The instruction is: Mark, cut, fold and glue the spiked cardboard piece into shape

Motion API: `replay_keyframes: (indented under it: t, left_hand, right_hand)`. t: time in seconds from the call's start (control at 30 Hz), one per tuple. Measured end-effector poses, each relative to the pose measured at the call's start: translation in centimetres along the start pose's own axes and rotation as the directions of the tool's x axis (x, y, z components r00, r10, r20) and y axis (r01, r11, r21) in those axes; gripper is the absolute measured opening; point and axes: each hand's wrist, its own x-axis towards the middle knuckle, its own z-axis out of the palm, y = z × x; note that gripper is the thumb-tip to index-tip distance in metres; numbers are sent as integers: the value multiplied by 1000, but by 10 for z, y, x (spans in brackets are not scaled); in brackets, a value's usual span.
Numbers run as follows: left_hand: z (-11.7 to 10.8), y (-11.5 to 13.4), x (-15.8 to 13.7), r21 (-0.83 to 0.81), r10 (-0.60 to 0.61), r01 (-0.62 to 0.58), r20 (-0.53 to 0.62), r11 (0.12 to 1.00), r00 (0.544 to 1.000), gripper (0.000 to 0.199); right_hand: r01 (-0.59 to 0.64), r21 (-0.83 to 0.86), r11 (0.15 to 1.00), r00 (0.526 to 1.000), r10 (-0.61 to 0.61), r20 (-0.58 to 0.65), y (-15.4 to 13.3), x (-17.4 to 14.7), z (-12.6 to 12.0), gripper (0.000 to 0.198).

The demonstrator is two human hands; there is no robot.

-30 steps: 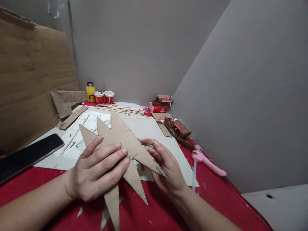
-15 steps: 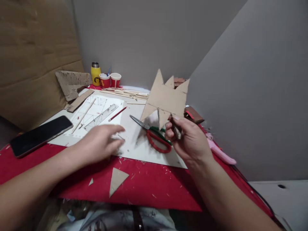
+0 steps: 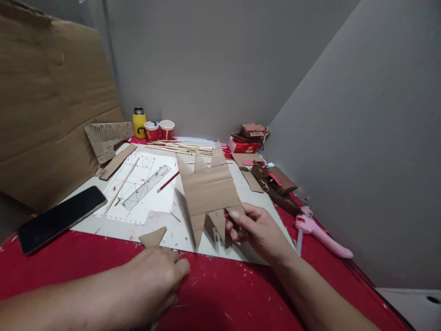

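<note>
My right hand [image 3: 260, 230] pinches the lower right edge of a flat brown cardboard piece [image 3: 212, 191] with pointed spikes at its top and bottom, holding it up above the white board. Bits of red show by those fingers; what they belong to is mostly hidden. Near the front of the table, my left hand [image 3: 160, 278] is closed, palm down, around a cardboard triangle [image 3: 154, 236]. One end of the triangle sticks out beyond the knuckles, while the hand covers its middle.
On the white board [image 3: 87, 184] lie a marked paper sheet [image 3: 136, 165], a clear ruler [image 3: 146, 188], a pencil [image 3: 168, 182] and thin sticks [image 3: 182, 148]. A phone [image 3: 62, 219] rests left, a pink glue gun [image 3: 324, 236] right. A yellow bottle [image 3: 139, 124] and paper cups [image 3: 167, 130] stand behind.
My left hand has come down toward me and closed on the cardboard triangle. The spiked cardboard has moved lower and left in view and turned in my right hand. The scissors are no longer plainly visible.
</note>
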Motion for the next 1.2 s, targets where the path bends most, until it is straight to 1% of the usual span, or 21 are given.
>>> replay_keyframes:
  t: [0.07, 0.13, 0.17, 0.2, 0.27, 0.3, 0.33, 0.37, 0.4, 0.43, 0.47, 0.5, 0.57, 0.63, 0.73, 0.83, 0.93, 1.07, 1.2]
  left_hand:
    - [4, 0, 0, -34, -7, 7, -1, 999, 1000, 20]
    - [4, 0, 0, -151, 23, -19, 26, 988, 999, 21]
    - [2, 0, -1, -228, 40, -34, 18, 973, 999, 22]
    - [-3, -2, -1, -300, 51, -53, -15, 952, 999, 25]
    - [-17, -8, 0, -394, 23, -81, -152, 916, 988, 28]
    - [-26, -13, 3, -404, -3, -101, -249, 909, 969, 24]
    - [-36, -19, 7, -407, -38, -104, -327, 907, 944, 19]
    - [-45, -26, 14, -394, -74, -97, -397, 914, 915, 18]
    - [-54, -35, 23, -365, -105, -88, -476, 927, 873, 18]
    - [-63, -44, 32, -349, -154, -33, -497, 937, 854, 20]
    - [-70, -53, 42, -345, -227, 51, -493, 937, 840, 21]
    - [-77, -62, 52, -336, -250, 83, -492, 938, 834, 22]
    - [-88, -77, 67, -328, -268, 118, -460, 937, 846, 23]
    - [-97, -88, 71, -335, -282, 152, -381, 930, 881, 23]
    - [-101, -93, 60, -352, -281, 182, -256, 918, 925, 29]
    - [-90, -82, 43, -343, -248, 193, -123, 919, 961, 31]
    - [-71, -66, 32, -285, -228, 205, -48, 936, 973, 28]
    - [-49, -52, 24, -185, -232, 215, -74, 959, 970, 32]
    - [-39, -49, 16, -137, -229, 214, -103, 967, 968, 38]
  right_hand:
    - [-3, -11, 1000, 1000, 4, 16, 0, 0, 2, 34]
    - [-9, -16, 1000, 1000, 9, 28, -1, 0, 2, 35]
    - [-6, -14, 1000, 1000, 6, 25, -1, 0, 1, 35]
    - [5, -5, 1000, 1000, -5, 9, -2, 1, -1, 34]
    - [67, 39, 997, 995, -64, -78, -4, 2, -8, 32]
    - [121, 72, 990, 983, -109, -149, -7, 3, -12, 31]
    - [185, 103, 977, 960, -157, -232, -9, 5, -17, 30]
    - [254, 130, 958, 927, -203, -317, -12, 7, -22, 29]
    - [320, 149, 936, 887, -240, -395, -15, 9, -27, 28]
    - [374, 160, 914, 847, -267, -460, -18, 11, -31, 28]
    - [416, 164, 895, 812, -284, -510, -21, 13, -35, 29]
    - [443, 166, 881, 786, -292, -545, -23, 15, -37, 29]
    - [462, 168, 871, 761, -292, -579, -26, 17, -40, 29]
    - [452, 174, 875, 763, -278, -584, -28, 17, -39, 28]
    - [427, 186, 885, 778, -256, -574, -30, 13, -37, 27]
    - [406, 202, 891, 801, -240, -549, -34, 7, -35, 26]
    - [384, 217, 898, 827, -229, -513, -38, 1, -31, 26]
    - [360, 225, 905, 854, -223, -469, -39, -6, -24, 28]
    - [352, 213, 911, 860, -225, -458, -36, -5, -22, 32]
